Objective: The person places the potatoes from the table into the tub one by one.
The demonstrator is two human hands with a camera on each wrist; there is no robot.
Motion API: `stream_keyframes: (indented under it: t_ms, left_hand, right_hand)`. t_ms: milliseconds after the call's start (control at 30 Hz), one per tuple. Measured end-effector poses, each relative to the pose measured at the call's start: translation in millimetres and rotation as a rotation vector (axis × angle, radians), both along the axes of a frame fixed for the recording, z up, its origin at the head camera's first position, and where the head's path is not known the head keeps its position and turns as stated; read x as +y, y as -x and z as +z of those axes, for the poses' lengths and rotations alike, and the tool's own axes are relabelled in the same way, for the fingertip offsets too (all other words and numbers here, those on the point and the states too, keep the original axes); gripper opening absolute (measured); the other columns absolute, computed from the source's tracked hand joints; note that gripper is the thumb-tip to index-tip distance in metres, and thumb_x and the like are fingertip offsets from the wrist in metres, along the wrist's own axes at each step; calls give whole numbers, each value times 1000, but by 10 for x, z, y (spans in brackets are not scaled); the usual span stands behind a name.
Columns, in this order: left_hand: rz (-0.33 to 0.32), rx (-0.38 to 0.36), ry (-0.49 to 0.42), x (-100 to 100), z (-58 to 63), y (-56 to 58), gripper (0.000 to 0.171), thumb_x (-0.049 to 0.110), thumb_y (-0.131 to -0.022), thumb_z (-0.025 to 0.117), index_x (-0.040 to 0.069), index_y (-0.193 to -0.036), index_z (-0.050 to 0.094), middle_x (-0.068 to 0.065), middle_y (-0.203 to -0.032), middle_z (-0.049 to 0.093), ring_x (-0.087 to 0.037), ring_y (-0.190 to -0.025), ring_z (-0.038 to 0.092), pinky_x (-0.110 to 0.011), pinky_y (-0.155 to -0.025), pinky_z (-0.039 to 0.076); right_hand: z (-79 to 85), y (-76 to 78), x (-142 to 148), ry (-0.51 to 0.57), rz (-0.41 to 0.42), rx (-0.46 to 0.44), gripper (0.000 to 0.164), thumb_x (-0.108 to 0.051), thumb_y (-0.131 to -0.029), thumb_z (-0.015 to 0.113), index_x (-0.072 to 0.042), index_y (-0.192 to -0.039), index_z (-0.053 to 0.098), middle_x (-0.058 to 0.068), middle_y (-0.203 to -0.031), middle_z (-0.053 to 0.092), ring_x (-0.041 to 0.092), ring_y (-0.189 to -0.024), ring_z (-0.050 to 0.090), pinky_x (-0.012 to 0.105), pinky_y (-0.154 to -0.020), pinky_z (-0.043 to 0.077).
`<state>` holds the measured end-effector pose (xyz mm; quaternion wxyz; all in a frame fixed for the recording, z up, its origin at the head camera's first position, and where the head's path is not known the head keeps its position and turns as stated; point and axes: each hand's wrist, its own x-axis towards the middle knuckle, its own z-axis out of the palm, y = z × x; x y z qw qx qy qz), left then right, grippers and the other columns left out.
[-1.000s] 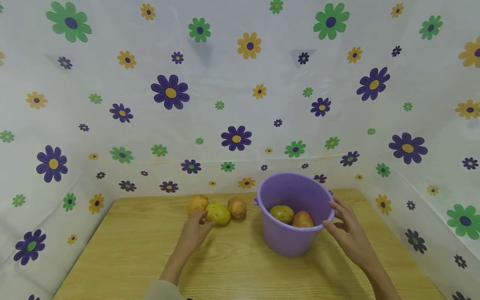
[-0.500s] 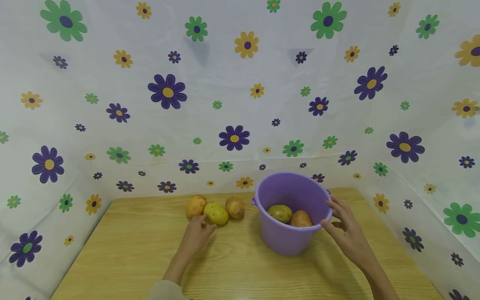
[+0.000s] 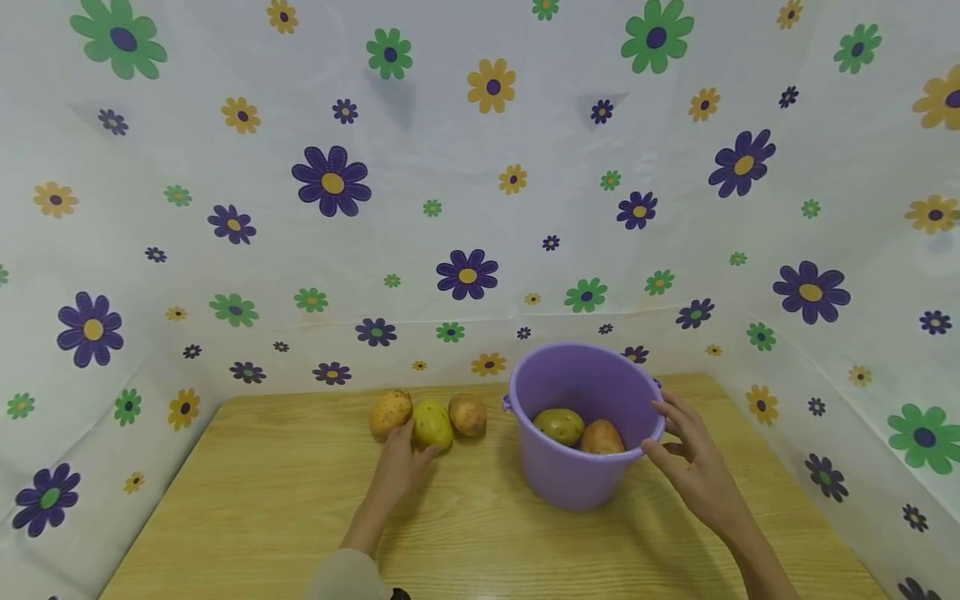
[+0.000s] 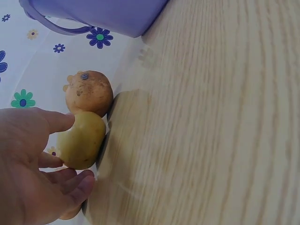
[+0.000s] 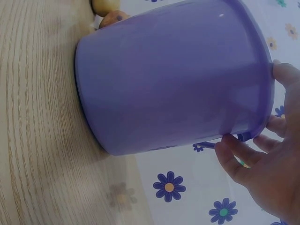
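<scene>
My left hand (image 3: 400, 467) is at a yellow-green potato (image 3: 432, 427) on the table; in the left wrist view, thumb and fingers close about that potato (image 4: 83, 140) from either side. A brown potato (image 3: 391, 412) lies just left of it and another brown potato (image 3: 468, 415) on its right. Further right stands a purple bucket (image 3: 573, 475), upright, holding a green potato (image 3: 559, 426) and a reddish-brown potato (image 3: 602, 437). My right hand (image 3: 696, 471) grips the bucket's right rim; the right wrist view has its thumb and fingertips against the bucket (image 5: 178, 79).
A light wooden table (image 3: 247, 500) carries everything. Behind it and along both sides hangs a white sheet (image 3: 420, 250) printed with flowers. The bucket's handle (image 4: 61, 29) hangs down its side in the left wrist view.
My left hand has moved slightly forward and right onto the yellow-green potato, which has turned from lying sideways to pointing more away from me. The right hand and bucket stay put.
</scene>
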<state>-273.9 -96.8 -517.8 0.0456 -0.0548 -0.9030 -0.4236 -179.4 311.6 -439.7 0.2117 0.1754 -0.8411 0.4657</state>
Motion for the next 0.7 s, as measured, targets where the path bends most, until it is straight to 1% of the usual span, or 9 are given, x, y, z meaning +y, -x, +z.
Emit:
stream_keyframes:
  t_ms: [133,333,433,533,700]
  left_hand:
    - [24,1,-24,52,-26,22,72,16,-98,72,-19,-149,34,-42,-142,43,-54,-133,46,-63,-112,39]
    - [63,44,-59,127,-56,51,74,13,-95,75,-15,-151,35,-38,-137,47,-51,-125,53,-64,-105,44]
    - [82,27,-70,160,-85,77,77,14,-95,76,-14,-152,33,-38,-141,45,-51,-128,51,-63,-107,43]
    - [99,5,-81,190,-108,100,81,17,-95,77,-13,-154,30,-38,-145,41,-52,-133,46,-63,-110,40]
    - [112,16,-84,227,-117,99,84,17,-93,79,-12,-154,29,-37,-145,41,-52,-133,45,-64,-109,41]
  right_hand:
    - [6,-6,-6,0,-1,-3,52,2,-100,63,8,-149,45,21,-162,31,3,-124,52,11,-90,48]
    - [9,2,-6,-3,-2,-3,52,2,-100,63,9,-148,45,21,-162,31,3,-124,53,11,-90,48]
    - [8,1,-3,-6,-5,-7,52,1,-100,63,10,-148,44,22,-162,31,3,-124,52,11,-90,48]
    - [5,1,0,-8,-10,-9,53,1,-100,63,9,-149,44,22,-161,31,1,-124,52,11,-90,47]
    - [-6,2,3,-5,-10,1,54,2,-100,63,9,-149,43,23,-161,31,-1,-124,51,11,-90,48]
